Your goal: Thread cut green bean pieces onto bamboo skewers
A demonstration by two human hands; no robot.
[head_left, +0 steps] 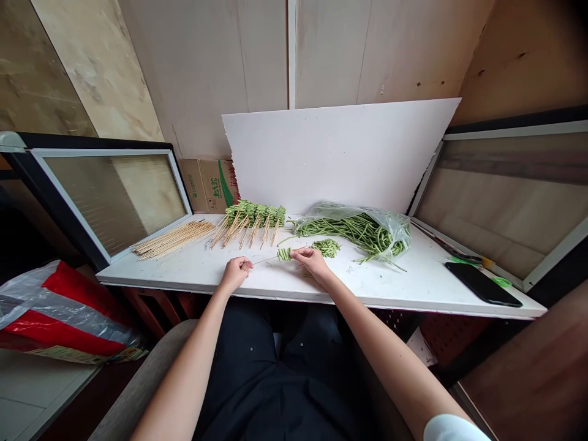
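My left hand [236, 272] is closed on the near end of a thin wooden skewer [264, 261], held level over the front of the table. Several short green bean pieces [283, 254] sit side by side across the skewer's far end. There my right hand [312, 263] pinches with thumb and fingers at a green bean piece beside the row; the fingers partly hide it. Just beyond the right hand lies a small heap of cut green bean pieces [326, 247].
Loaded bean skewers [255, 214] are stacked at the back, with bare skewers [174, 239] to their left. A plastic bag of long green beans [353, 229] lies right of centre. A black phone [482, 283] rests at the right, near scissors [463, 256]. A white board [340, 156] stands behind.
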